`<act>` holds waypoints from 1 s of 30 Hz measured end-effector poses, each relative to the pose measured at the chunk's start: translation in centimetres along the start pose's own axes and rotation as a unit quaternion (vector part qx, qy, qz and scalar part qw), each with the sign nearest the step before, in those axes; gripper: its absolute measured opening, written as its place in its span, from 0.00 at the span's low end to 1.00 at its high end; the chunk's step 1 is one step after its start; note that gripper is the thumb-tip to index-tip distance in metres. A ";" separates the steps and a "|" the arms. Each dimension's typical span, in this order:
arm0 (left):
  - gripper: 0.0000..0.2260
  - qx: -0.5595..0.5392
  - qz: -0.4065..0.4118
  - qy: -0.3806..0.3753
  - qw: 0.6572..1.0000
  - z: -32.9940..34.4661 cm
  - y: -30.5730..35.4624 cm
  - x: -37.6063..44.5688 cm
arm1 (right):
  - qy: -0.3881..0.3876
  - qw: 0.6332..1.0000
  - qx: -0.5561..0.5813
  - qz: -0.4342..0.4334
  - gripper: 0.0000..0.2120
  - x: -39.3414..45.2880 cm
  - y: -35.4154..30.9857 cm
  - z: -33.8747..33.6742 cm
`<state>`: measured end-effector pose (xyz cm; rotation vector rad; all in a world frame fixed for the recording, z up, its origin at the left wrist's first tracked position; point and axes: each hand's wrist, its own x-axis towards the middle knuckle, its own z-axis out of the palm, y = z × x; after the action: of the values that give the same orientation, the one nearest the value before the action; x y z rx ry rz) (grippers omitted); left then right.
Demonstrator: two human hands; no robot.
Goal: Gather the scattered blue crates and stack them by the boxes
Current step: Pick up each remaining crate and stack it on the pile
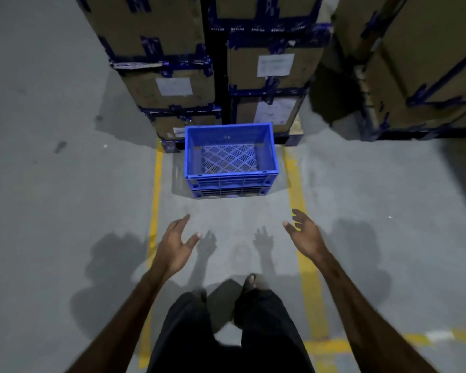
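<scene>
A grey concrete floor [65, 184] is carrying everything here. Two yellow lines [156, 200] are running along it — one under the left hand's fingers [182, 224], one under the right hand's. Beyond the fingertips, between those lines, a stack of blue crates [230, 160] is sitting directly on the floor, backing onto taped cardboard boxes [172, 84] — those are standing farther out still.

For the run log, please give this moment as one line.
left hand: open, empty | right hand: open, empty | blue crates: stacked on floor by cardboard boxes
</scene>
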<state>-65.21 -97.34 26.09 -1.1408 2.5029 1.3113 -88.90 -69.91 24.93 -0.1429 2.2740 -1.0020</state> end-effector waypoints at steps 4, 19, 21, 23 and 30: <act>0.29 -0.027 -0.001 0.014 1.000 -1.0 0.1 -3.2 | 0.088 0.993 0.072 0.022 0.24 -6.4 -0.5 0.3; 0.27 -0.026 0.069 -0.061 0.995 -8.2 -5.9 -6.6 | 0.184 0.972 0.135 0.049 0.27 -24.7 0.4 8.7; 0.27 -0.034 0.070 -0.057 0.995 -8.7 -6.3 -7.3 | 0.189 0.973 0.128 0.044 0.28 -26.3 0.8 8.8; 0.27 -0.040 0.074 -0.054 0.995 -8.9 -6.6 -8.0 | 0.196 0.971 0.127 0.043 0.28 -27.5 1.4 8.8; 0.26 -0.076 0.102 -0.019 0.992 -8.3 -5.6 -12.3 | 0.202 0.969 0.142 0.025 0.27 -30.5 3.1 7.8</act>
<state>-50.68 -98.39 32.47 -0.8929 2.5864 1.5823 -59.76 -62.24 34.50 0.2635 2.4386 -1.4217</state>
